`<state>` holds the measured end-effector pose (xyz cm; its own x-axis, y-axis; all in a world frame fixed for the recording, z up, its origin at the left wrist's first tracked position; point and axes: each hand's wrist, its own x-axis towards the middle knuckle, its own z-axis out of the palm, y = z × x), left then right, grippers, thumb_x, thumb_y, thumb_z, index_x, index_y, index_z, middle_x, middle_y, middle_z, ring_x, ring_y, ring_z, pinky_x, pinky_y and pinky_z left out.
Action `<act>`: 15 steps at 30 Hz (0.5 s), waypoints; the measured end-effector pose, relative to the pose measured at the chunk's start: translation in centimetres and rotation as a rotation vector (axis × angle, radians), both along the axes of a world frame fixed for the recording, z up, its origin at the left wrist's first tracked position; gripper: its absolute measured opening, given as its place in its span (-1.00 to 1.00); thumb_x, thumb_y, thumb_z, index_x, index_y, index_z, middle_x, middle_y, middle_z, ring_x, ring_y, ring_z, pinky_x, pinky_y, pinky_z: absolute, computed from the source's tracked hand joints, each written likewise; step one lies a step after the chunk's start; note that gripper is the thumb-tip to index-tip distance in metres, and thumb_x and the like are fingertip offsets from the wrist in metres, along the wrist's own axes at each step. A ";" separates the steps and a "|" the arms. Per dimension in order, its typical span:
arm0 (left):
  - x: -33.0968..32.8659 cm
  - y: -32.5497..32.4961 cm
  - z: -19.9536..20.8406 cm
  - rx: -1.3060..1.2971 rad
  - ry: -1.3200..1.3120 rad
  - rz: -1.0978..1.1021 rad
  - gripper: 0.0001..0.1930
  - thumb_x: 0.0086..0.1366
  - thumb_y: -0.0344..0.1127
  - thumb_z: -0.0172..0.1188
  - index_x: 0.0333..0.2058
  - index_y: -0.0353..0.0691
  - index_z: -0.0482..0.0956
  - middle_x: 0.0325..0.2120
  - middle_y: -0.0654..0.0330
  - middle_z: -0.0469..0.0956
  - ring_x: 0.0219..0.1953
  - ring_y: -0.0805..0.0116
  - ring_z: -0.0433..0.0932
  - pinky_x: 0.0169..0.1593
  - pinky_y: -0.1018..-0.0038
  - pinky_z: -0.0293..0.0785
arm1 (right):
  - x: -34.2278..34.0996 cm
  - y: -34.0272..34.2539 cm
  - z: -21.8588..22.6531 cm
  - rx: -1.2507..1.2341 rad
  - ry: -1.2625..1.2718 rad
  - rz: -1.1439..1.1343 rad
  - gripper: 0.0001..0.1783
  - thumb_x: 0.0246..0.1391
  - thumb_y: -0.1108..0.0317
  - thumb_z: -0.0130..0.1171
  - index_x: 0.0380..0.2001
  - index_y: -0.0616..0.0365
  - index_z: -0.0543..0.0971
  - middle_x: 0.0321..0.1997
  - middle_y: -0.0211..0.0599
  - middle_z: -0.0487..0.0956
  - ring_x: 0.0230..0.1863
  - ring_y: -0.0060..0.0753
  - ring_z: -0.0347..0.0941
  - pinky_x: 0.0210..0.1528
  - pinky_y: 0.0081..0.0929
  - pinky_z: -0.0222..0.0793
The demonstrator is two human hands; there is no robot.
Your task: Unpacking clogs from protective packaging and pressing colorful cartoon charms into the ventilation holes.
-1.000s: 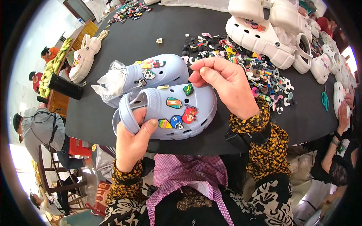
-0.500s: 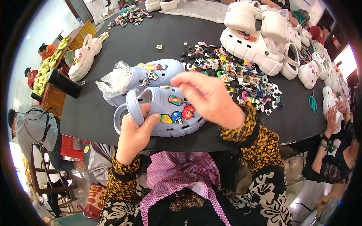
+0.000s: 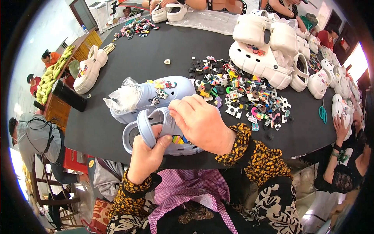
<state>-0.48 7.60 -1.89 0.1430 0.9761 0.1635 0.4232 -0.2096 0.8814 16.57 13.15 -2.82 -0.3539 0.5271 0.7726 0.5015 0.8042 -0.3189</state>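
Note:
My left hand [image 3: 150, 154] grips the near pale blue clog [image 3: 128, 136], fingers inside the opening and thumb on its outer side by the heel strap. Over that clog's upper, my right hand [image 3: 204, 126] is closed, its fingertips bunched at the upper's edge; whatever they pinch is hidden. A striped, colourful charm [image 3: 177, 139] shows beside my left thumb, while my right hand covers much of the toe. Just behind lies the matching pale blue clog [image 3: 177, 86], with several charms, including a soccer ball charm [image 3: 161, 93], and clear plastic [image 3: 126, 95] stuffed in its opening.
A heap of loose charms [image 3: 241, 93] lies right of the clogs, with stacked white clogs [image 3: 259, 58] behind. Teal scissors [image 3: 323, 114] rest at the right. A black cylinder [image 3: 69, 95] and a white clog [image 3: 90, 70] stand left. A co-worker's hand [image 3: 341, 124] touches a white clog.
My right hand has come left and down onto the near clog's upper, its fingers closing and covering charms seen before. My left hand keeps its grip. The whole view has shifted slightly.

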 end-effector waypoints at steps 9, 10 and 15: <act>0.0 0.1 0.0 -0.005 0.007 -0.013 -0.88 0.14 -0.44 0.16 -0.41 -0.41 0.47 -0.68 0.17 0.39 -0.59 0.48 0.32 -0.48 0.48 0.28 | 0.2 0.1 -0.5 0.082 -0.184 -0.027 -0.76 -0.06 0.35 0.05 -0.30 0.21 0.40 -0.48 -0.29 0.40 -0.41 -0.30 0.38 -0.38 -0.43 0.34; 0.0 0.1 -0.1 -0.008 0.009 -0.018 -0.88 0.14 -0.44 0.16 -0.42 -0.41 0.47 -0.68 0.17 0.39 -0.59 0.49 0.31 -0.48 0.48 0.28 | 0.2 0.1 -0.6 0.094 -0.185 -0.026 -0.75 -0.07 0.35 0.05 -0.28 0.22 0.40 -0.48 -0.29 0.40 -0.41 -0.29 0.39 -0.38 -0.42 0.35; 0.1 0.2 0.1 -0.041 -0.020 0.006 -0.89 0.15 -0.45 0.14 -0.43 -0.40 0.48 -0.68 0.19 0.38 -0.58 0.51 0.30 -0.48 0.49 0.27 | 0.0 0.0 -0.7 0.122 0.028 0.069 -0.80 -0.04 0.50 0.19 -0.29 0.21 0.46 -0.50 -0.27 0.46 -0.50 -0.26 0.44 -0.48 -0.38 0.38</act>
<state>-0.43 7.79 -1.74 0.1342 0.9828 0.1265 0.4061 -0.1710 0.8977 16.56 13.19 -3.52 -0.3638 0.4040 0.8393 0.4362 0.8700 -0.2297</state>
